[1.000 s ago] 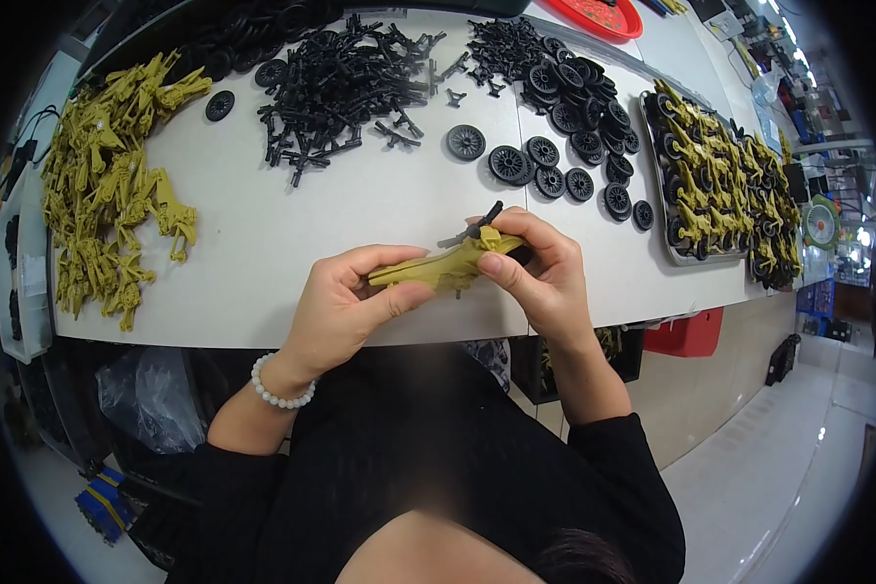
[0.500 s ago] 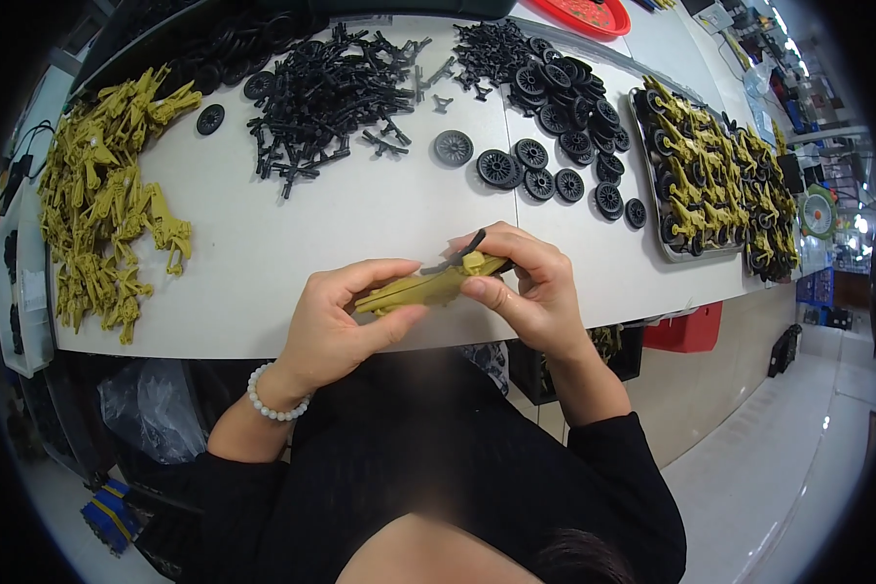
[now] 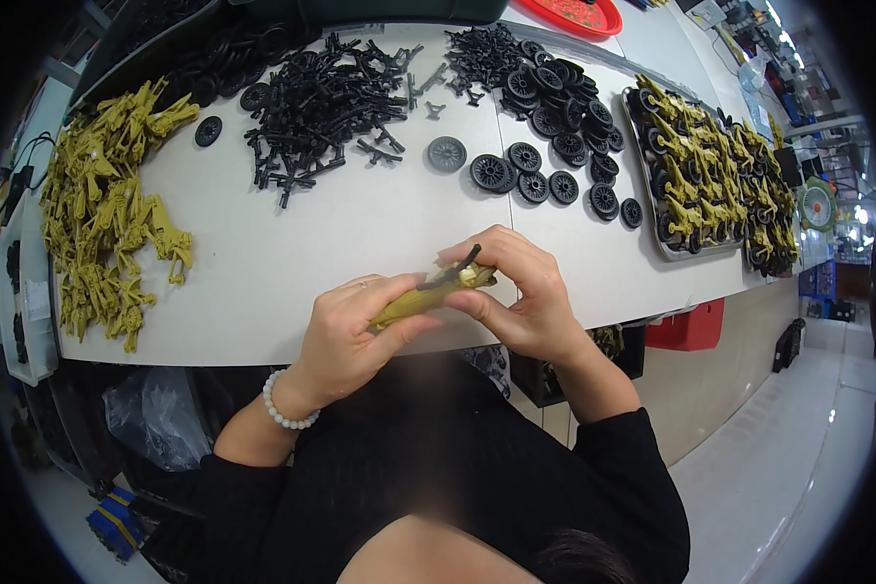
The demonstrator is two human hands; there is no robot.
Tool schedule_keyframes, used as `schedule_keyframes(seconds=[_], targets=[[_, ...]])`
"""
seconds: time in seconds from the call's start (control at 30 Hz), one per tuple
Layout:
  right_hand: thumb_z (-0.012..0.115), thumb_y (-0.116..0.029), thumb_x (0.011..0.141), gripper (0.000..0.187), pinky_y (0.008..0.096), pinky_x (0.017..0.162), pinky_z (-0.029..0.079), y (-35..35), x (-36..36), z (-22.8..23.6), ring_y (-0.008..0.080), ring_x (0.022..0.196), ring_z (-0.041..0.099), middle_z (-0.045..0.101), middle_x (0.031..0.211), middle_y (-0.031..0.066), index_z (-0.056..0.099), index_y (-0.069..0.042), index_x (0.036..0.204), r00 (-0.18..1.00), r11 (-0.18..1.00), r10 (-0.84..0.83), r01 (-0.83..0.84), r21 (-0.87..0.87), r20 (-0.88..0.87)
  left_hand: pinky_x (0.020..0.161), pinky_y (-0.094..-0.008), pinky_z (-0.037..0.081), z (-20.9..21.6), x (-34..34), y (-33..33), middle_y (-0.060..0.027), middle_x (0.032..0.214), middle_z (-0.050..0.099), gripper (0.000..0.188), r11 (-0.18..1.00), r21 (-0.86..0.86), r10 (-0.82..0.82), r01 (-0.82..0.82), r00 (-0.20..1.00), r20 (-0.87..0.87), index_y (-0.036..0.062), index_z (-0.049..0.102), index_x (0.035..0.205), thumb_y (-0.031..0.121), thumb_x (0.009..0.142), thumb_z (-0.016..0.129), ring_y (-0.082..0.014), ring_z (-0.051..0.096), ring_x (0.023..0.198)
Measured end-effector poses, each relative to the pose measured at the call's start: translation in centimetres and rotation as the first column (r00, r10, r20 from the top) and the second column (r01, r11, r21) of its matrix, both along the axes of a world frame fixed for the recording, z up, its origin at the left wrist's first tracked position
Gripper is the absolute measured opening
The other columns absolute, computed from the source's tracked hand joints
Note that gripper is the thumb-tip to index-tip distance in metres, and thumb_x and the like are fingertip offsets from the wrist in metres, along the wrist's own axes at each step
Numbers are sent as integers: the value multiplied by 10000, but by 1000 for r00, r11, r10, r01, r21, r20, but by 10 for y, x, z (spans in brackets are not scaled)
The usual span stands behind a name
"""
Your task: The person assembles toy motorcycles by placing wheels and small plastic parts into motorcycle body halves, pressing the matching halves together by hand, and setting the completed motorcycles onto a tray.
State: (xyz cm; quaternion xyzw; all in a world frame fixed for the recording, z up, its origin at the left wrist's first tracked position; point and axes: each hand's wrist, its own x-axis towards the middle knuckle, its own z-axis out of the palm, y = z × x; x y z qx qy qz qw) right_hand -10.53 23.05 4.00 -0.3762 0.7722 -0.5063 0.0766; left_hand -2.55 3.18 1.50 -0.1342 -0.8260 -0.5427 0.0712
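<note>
Between both hands, close to the table's front edge, is a yellow plastic toy motorcycle body [image 3: 397, 309]. A black handlebar piece [image 3: 470, 257] sticks up from its right end. My left hand [image 3: 346, 331] pinches the body's left end between thumb and fingers. At the other end, my right hand [image 3: 524, 297] closes around the body, its thumb in front and its fingers behind, beside the handlebar. Part of the body is hidden by my fingers, and its outline is slightly blurred.
Yellow bodies [image 3: 102, 219] are heaped at the left. Black handlebar parts [image 3: 326, 107] lie at the back centre, spoked black wheels [image 3: 545, 117] right of them. A metal tray [image 3: 696, 255] of yellow toys with wheels stands at right. Below the table edge are a red bin [image 3: 688, 326] and a black crate [image 3: 633, 360].
My left hand has slid slightly right along the toy body and closed more over it. The right hand has shifted a little left. Both still hold the body.
</note>
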Motion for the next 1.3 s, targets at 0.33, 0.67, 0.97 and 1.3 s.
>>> schedule_keyframes(seconds=[0.33,0.67,0.97,1.3], targets=[[721,-175,802,254,302,696,464,0,4,-6,216,781,584,635,890,99,626,-11,971,998,996,-42,45,-78,36,575,-308,477,2,-2,6,-128,745,647,351,998,-43,35,-42,988,-150,-30,625,1040,86,736,758,-238,622,617],[728,-188,806,298,256,654,457,0,-3,-7,141,709,574,621,856,100,609,43,951,992,999,8,-13,45,124,489,-252,419,16,-11,5,-89,658,635,232,998,44,27,-39,969,245,-25,654,916,139,784,754,-101,555,519],[724,-229,811,483,273,847,437,-7,-5,-11,129,905,576,633,938,35,565,11,1199,820,960,7,154,-232,572,707,-271,541,-9,-13,0,-117,873,687,205,570,776,-156,-270,892,425,-71,633,1020,107,928,585,-151,658,744],[785,-76,679,249,248,662,465,-22,16,-12,127,695,588,635,754,41,656,-5,880,976,983,-137,156,-99,172,736,-283,542,-16,-6,8,-116,920,674,211,474,811,-64,-342,906,419,-55,606,1046,122,944,554,-171,659,783]])
